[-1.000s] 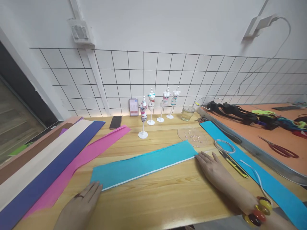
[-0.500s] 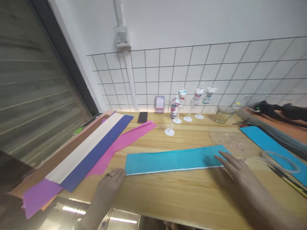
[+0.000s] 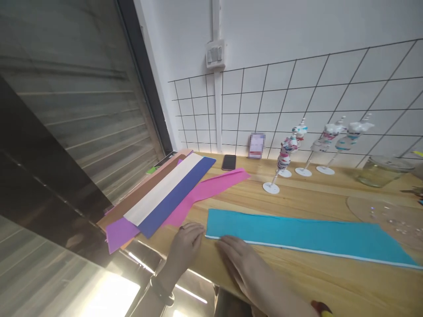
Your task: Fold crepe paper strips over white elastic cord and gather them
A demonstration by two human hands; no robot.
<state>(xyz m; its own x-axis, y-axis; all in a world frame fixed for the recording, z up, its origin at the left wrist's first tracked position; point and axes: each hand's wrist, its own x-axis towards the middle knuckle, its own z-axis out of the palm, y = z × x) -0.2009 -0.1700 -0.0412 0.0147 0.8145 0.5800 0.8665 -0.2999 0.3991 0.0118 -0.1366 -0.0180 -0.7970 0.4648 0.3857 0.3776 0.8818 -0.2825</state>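
Observation:
A long blue strip of soft, paper-like sheet [image 3: 297, 231] lies flat across the wooden table, with a narrow white band [image 3: 317, 252] along its near edge. At its near left corner is my left hand [image 3: 187, 246], fingers bent and pressed together, a dark band on the wrist. Whatever is between those fingertips is hidden. My right hand [image 3: 239, 259] rests by the white band close to that same end, its fingers stretched out and lying flat, holding nothing. The fingertips of both hands are a short way apart.
Left of the strip lie overlapping pink [image 3: 211, 189], dark blue [image 3: 178, 198], white [image 3: 165, 187], brown and purple sheets. Behind stand a phone [image 3: 229, 162], several small dress forms [image 3: 286, 154] and a glass jar [image 3: 385, 171]. A clear disc with beads [image 3: 390, 218] is at right.
My right hand has moved left along the near edge, from the strip's right end to near its left end. My left hand stays by the left corner. The view has turned left.

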